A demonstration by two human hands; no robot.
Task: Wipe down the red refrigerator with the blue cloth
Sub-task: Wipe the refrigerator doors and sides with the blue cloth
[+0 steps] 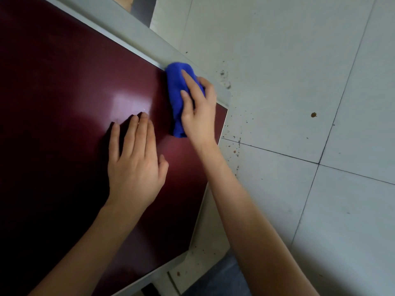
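1. One blue cloth [177, 90], bunched into a thick roll, lying on the red refrigerator [64, 82] at the far right corner of its glossy panel, upper end touching the pale grey trim [132, 33] along that edge.
2. Gripped by the right hand [201, 112]: two fingers laid over the top of the roll, the others wrapped round its right side, closed onto the fabric and pressing it down; thumb hidden.
3. Left hand [134, 165] flat on the red surface just beside the cloth, fingers straight and close together, holding nothing, probably bracing.
4. Door face or top of the appliance: not clear from this angle.
5. Step in hand, as judged: wiping under way, worked at the corner and along the trim. No telling how much of the dark expanse to the left is already done.
6. Next move, as judged: press firmly and sweep the roll leftward in overlapping strokes; lift the flat hand out of the path first; turn the cloth to a fresh face if soiled.
7. Beyond the panel: pale tiled floor [299, 60], brown crumbs [224, 80] scattered near the corner.
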